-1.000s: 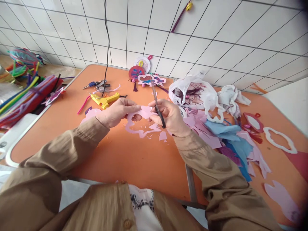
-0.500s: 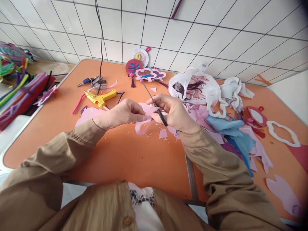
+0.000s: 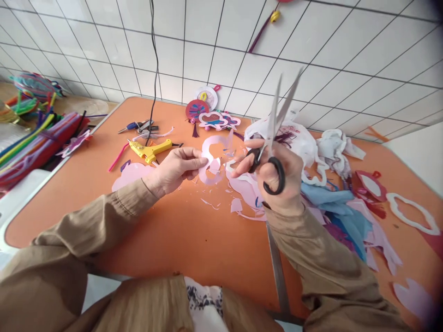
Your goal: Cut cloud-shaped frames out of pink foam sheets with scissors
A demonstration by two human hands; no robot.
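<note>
My left hand pinches a pale pink cut-out paper shape and holds it up above the orange table. My right hand grips black-handled scissors, lifted with the blades apart and pointing up toward the tiled wall. The scissors are clear of the pink shape, a little to its right. Pink paper scraps lie on the table under both hands.
A yellow glue gun with a black cord lies left of centre. Pipe cleaners are piled at the far left. Finished paper ornaments sit by the wall. A plastic bag, blue and pink paper offcuts and white cut-out frames cover the right side.
The right hand pulled the scissors out of the pink paper and swung them up, blades now apart. The left hand keeps the pink shape, which has turned upright.
</note>
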